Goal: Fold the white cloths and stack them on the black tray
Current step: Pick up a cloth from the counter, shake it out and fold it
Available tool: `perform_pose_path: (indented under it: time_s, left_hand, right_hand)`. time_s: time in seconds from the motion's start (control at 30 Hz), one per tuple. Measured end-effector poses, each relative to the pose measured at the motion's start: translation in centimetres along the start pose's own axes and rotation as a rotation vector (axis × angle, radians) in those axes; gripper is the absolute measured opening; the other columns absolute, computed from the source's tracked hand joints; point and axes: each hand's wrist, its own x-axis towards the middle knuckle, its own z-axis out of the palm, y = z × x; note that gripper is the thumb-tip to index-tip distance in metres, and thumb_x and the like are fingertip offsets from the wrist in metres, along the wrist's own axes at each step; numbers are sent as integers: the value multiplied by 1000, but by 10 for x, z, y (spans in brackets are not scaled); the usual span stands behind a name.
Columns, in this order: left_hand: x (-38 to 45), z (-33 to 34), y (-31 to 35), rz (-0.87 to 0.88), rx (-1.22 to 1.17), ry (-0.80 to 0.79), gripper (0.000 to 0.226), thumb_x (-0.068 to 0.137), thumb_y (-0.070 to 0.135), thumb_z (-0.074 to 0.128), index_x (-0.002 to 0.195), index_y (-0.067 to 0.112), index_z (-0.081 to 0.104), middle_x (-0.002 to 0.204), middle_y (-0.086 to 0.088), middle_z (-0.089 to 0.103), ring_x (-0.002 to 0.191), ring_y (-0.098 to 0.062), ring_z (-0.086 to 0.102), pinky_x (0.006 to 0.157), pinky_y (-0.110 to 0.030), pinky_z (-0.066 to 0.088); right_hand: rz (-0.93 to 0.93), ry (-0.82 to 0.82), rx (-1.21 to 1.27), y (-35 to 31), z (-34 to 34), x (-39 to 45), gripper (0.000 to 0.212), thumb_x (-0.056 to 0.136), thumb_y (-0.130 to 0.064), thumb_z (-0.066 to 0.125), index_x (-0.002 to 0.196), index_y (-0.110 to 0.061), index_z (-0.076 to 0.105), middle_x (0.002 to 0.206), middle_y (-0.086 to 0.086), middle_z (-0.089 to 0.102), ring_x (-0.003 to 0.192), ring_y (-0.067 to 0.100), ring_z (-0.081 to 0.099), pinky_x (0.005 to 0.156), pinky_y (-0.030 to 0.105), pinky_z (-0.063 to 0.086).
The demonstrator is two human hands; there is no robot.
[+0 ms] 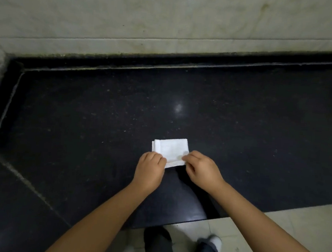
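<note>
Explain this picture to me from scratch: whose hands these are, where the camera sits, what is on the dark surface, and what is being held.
There is no machine here. A person wears a wide-angle camera on the head, looking forward and down, so you see their own two bare arms reaching away from you. This is the only view.

The dark speckled surface is a black stone counter running along a pale wall. The light floor and the person's feet show below it.

One thing lies on the counter: a small white cloth, already folded into a layered rectangle. The left hand pinches its near left corner, and the right hand pinches its near right edge. The far part of the cloth rests flat on the counter.

No black tray and no other cloths appear in this picture.
</note>
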Motion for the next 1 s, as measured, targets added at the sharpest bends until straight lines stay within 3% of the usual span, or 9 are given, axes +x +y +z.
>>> perform_pose_path:
  time_s: [0.1, 0.17, 0.3, 0.43, 0.53, 0.6, 0.67, 0.8, 1.0]
  left_hand:
    - [35, -11, 34, 223, -20, 76, 18, 75, 20, 46, 71, 13, 63, 65, -2, 60, 56, -22, 57, 60, -26, 35]
    - [65, -26, 73, 342, -32, 101, 24, 80, 25, 44, 73, 15, 64, 64, 0, 59, 54, -18, 56, 49, -26, 41]
    - [131, -52, 183, 529, -49, 77, 31, 83, 32, 39, 72, 17, 64, 63, 3, 58, 51, -13, 57, 40, -18, 39]
    - [190, -58, 312, 637, -125, -3, 42, 86, 37, 33, 82, 9, 64, 74, -8, 62, 66, -26, 63, 48, -29, 48]
    - [224, -69, 414, 679, -211, 25, 53, 86, 45, 28, 93, 7, 65, 87, -10, 62, 82, -28, 61, 60, -33, 45]
    - [246, -80, 477, 704, -244, 45, 42, 91, 39, 40, 101, 7, 65, 97, -10, 62, 92, -27, 59, 69, -34, 44]
    - [270, -89, 531, 752, -259, 44, 28, 94, 28, 50, 108, 8, 63, 104, -10, 61, 98, -26, 57, 76, -36, 44]
    - [327, -104, 613, 839, -282, 95, 24, 92, 23, 54, 110, 9, 63, 106, -9, 62, 101, -24, 57, 82, -34, 44]
    - [440, -117, 707, 891, -215, 257, 36, 85, 35, 47, 97, 8, 67, 92, -10, 67, 89, -29, 64, 71, -34, 51]
  right_hand:
    - [84, 111, 140, 31, -40, -29, 35, 75, -18, 41, 86, -4, 71, 81, 11, 70, 70, 22, 68, 62, 20, 51]
    - [191, 246, 245, 64, -74, -58, 26, 78, -6, 48, 89, 0, 70, 88, 16, 67, 79, 19, 63, 74, 5, 42]
    - [395, 390, 297, 135, -140, -139, 23, 76, 7, 61, 98, 1, 68, 93, 6, 57, 84, 15, 56, 73, -1, 39]
    - [530, 456, 147, 206, -204, -232, 19, 75, 0, 65, 93, -4, 69, 85, 1, 54, 76, 14, 50, 66, 2, 36]
    - [628, 475, 28, 258, -256, -297, 15, 79, -6, 60, 91, -6, 70, 86, 12, 61, 82, 22, 54, 70, 20, 35]
    - [670, 517, -33, 291, -292, -336, 15, 81, -8, 58, 91, -7, 70, 89, 14, 63, 88, 26, 57, 74, 29, 37]
    - [692, 576, -74, 321, -328, -369, 15, 82, -8, 58, 90, -6, 70, 89, 14, 64, 86, 25, 57, 70, 25, 34]
    - [689, 644, -85, 376, -395, -413, 13, 81, -8, 60, 89, -5, 70, 88, 14, 65, 78, 15, 50, 73, 26, 38]
    - [643, 725, -193, 479, -483, -420, 12, 80, -7, 61, 87, -1, 69, 85, 16, 66, 85, 29, 59, 78, 34, 44]
